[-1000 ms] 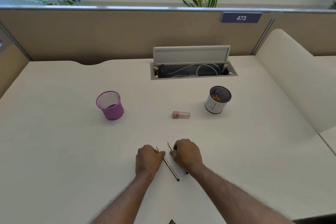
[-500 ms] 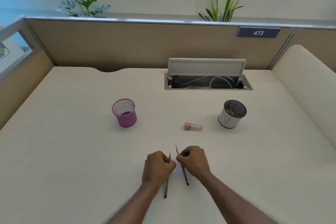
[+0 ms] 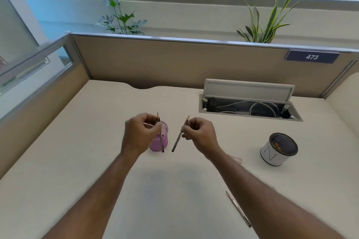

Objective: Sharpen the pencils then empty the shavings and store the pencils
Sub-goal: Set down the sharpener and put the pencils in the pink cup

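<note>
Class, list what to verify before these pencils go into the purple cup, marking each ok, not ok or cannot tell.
1. Left hand grips a pencil: ok.
2. Right hand grips a second pencil: ok.
3. Purple cup upright, mouth open: ok.
4. Every pencil gathered: not ok, a third pencil lies on the desk.
5. Sharpener emptied: cannot tell, the forearm hides most of it.

Smooth, matt cream laminate desk top (image 3: 77,180). Purple round wire-mesh pencil cup (image 3: 156,144), see-through weave. White cylindrical pot (image 3: 272,156), matt paper-like wall, dark mesh lining. Beige cloth-covered partition panel (image 3: 174,64) capped by a brushed metal rail (image 3: 174,39). Slim dark-painted left pencil (image 3: 161,143) and right pencil (image 3: 176,141).
</note>
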Available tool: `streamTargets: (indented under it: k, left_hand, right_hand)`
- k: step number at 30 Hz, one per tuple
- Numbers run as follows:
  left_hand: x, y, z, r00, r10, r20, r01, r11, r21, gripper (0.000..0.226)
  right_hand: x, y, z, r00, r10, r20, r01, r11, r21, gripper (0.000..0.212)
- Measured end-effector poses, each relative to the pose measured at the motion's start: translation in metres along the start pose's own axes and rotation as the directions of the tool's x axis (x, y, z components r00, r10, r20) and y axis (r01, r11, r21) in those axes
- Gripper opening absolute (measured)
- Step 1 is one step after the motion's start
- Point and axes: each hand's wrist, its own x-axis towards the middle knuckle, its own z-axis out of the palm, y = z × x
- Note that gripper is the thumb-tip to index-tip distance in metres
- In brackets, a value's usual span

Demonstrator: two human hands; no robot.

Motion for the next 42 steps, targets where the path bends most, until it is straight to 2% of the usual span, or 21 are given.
streamTargets:
  k: [4,7,10,13,18,25,31,37,40,42]
  left_hand:
    - [0.052,-0.008,-0.003,0.997,0.034,-0.069,-0.027,0.995,0.099,0.005]
    - [0.076,-0.023,0.007,0.997,-0.010,-0.077,0.020,0.992,0.124,0.011]
    - [0.083,-0.043,0.018,0.996,-0.076,-0.054,0.083,0.986,0.143,0.015]
    - [0.080,-0.063,0.027,0.988,-0.154,-0.021,0.156,0.976,0.151,0.015]
    - [0.075,-0.088,0.038,0.974,-0.226,0.004,0.224,0.964,0.143,0.015]
    - [0.076,-0.098,0.044,0.969,-0.246,-0.018,0.246,0.956,0.160,0.016]
    - [0.073,-0.100,0.043,0.972,-0.234,-0.014,0.233,0.957,0.173,0.017]
    - [0.057,-0.098,0.033,0.982,-0.165,-0.092,0.180,0.964,0.193,0.020]
    - [0.033,-0.093,0.029,0.978,0.012,-0.208,0.039,0.969,0.243,0.010]
    - [0.013,-0.089,0.029,0.967,0.136,-0.215,-0.080,0.965,0.251,0.005]
  right_hand:
    - [0.047,-0.016,0.029,0.993,-0.107,-0.057,0.098,0.985,-0.139,0.008]
    - [0.074,-0.018,0.052,0.989,-0.148,-0.022,0.138,0.958,-0.251,0.006]
    - [0.091,-0.003,0.066,0.991,-0.131,0.029,0.132,0.914,-0.382,0.006]
    - [0.096,0.020,0.074,0.996,-0.041,0.083,0.075,0.882,-0.465,0.009]
    - [0.096,0.044,0.083,0.990,0.009,0.143,0.067,0.854,-0.516,0.011]
    - [0.099,0.052,0.088,0.988,0.012,0.156,0.076,0.834,-0.546,0.011]
    - [0.097,0.052,0.082,0.986,-0.010,0.164,0.101,0.824,-0.557,0.018]
    - [0.080,0.045,0.051,0.989,-0.085,0.119,0.136,0.834,-0.534,0.016]
    - [0.057,0.042,0.028,0.988,-0.128,0.081,0.151,0.866,-0.477,0.010]
    - [0.037,0.044,0.008,0.989,-0.140,0.045,0.146,0.883,-0.446,0.006]
